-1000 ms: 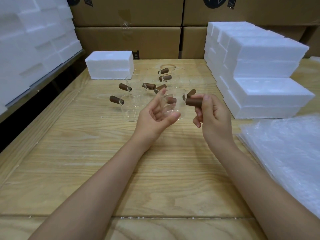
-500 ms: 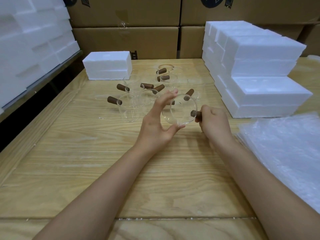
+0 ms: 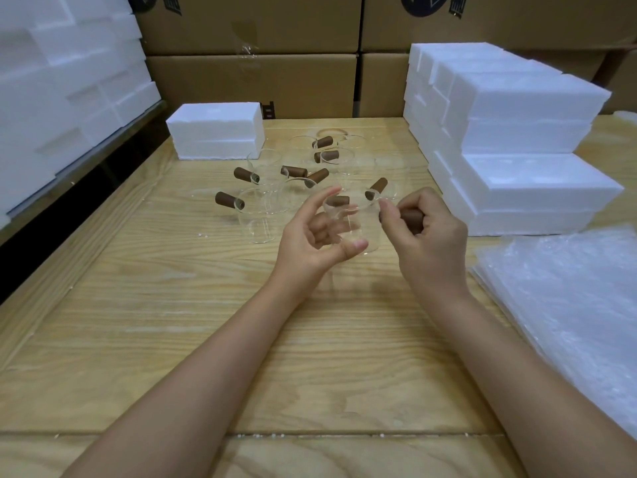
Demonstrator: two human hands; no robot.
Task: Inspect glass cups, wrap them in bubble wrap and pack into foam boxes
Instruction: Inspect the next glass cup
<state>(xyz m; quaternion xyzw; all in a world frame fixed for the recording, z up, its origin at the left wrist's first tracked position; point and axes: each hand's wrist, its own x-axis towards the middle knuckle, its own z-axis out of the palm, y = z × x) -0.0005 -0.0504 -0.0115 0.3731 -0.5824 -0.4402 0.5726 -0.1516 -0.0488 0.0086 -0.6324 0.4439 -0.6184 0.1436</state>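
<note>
Left of the cup, spare cups crowd the table. The left hand cradles the cup above the table, thumb at its base, forefinger arched over the rim. The handle juts right, long axis roughly level, into the right hand, whose fingers curl round it. Right of the cup lies the bubble wrap, nearer the right hand, bare table between; foam boxes stand behind it.

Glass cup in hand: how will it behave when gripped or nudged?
Probably fragile: the glass cup looks thin-walled and clear. Likely slippery on its smooth wall; the right hand grips the brown handle instead, the left hand pinching the body. On its side, the jutting handle would probably stop it rolling.
</note>
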